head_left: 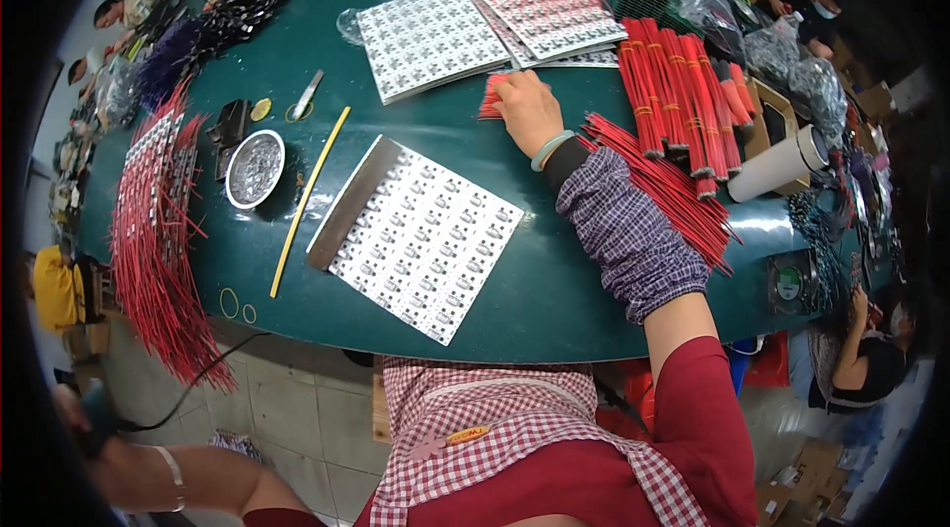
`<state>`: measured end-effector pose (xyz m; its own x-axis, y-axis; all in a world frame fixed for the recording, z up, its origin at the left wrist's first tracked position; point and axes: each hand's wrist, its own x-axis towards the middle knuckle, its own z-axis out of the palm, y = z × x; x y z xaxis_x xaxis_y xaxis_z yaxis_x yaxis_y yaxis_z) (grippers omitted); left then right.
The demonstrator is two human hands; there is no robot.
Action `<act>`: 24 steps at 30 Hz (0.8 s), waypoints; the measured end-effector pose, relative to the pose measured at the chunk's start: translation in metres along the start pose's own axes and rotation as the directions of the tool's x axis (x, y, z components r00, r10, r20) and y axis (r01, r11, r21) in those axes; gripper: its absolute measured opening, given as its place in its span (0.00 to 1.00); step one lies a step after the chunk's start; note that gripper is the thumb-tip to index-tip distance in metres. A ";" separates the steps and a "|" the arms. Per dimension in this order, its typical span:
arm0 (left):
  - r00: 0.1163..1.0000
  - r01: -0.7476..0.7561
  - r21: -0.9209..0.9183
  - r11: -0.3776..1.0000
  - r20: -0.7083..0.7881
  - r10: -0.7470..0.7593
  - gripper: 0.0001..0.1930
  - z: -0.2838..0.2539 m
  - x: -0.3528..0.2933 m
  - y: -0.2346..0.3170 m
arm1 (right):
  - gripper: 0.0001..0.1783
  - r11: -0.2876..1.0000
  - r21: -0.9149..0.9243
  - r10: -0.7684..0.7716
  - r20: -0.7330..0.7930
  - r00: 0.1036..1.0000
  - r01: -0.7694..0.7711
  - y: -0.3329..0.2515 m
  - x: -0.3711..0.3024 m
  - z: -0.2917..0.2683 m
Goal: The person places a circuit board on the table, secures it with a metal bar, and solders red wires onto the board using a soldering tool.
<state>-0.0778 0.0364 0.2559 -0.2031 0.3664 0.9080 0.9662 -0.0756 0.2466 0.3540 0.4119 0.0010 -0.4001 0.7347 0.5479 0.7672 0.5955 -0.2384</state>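
Note:
My right hand (529, 113) reaches to the far middle of the table, its fingers curled over the end of a short bunch of red wires (492, 97). The fingertips are partly hidden. At the dark lower-left rim, my left hand (81, 420) is closed around a dark teal tool with a black cord; its tip is out of sight. Between my arms lies a white circuit board panel (435, 245) with rows of small parts and a dark strip (358, 200) along its left edge. Loose red wires (668, 195) spread beneath my right forearm.
Stacked circuit board panels (430, 37) lie at the back. Banded red wire bundles (683, 96) and a white tumbler (777, 166) stand right. To the left are a white bowl (255, 171), a yellow stick (311, 200), tweezers (308, 95) and wired panels (158, 230). Other people sit around.

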 end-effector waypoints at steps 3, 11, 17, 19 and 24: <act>0.853 0.520 -0.471 0.713 0.244 -0.461 0.20 0.024 -0.045 0.023 | 0.04 0.976 -0.216 0.015 0.049 0.999 -0.005 0.009 0.000 0.011; 0.559 0.815 -0.492 0.306 0.528 -0.639 0.33 0.107 -0.158 0.098 | 0.07 0.966 -0.251 -0.067 -0.022 0.998 0.059 0.000 0.002 0.008; 0.335 0.928 -0.341 0.148 0.593 -0.732 0.29 0.122 -0.168 0.130 | 0.06 0.988 -0.146 -0.044 0.020 0.999 0.047 0.006 0.002 0.008; 0.324 0.931 -0.340 0.132 0.606 -0.726 0.29 0.127 -0.170 0.132 | 0.09 0.997 -0.052 -0.059 -0.042 0.997 0.057 0.009 0.004 0.007; 0.277 0.945 -0.318 0.078 0.651 -0.707 0.28 0.134 -0.175 0.131 | 0.11 0.997 -0.055 -0.056 -0.033 0.998 0.054 0.003 0.007 -0.002</act>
<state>0.1057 0.0868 0.0840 -0.6359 0.7584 -0.1428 -0.1668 0.0456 0.9849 0.3546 0.4179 0.0056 -0.4253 0.6893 0.5865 0.7711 0.6153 -0.1640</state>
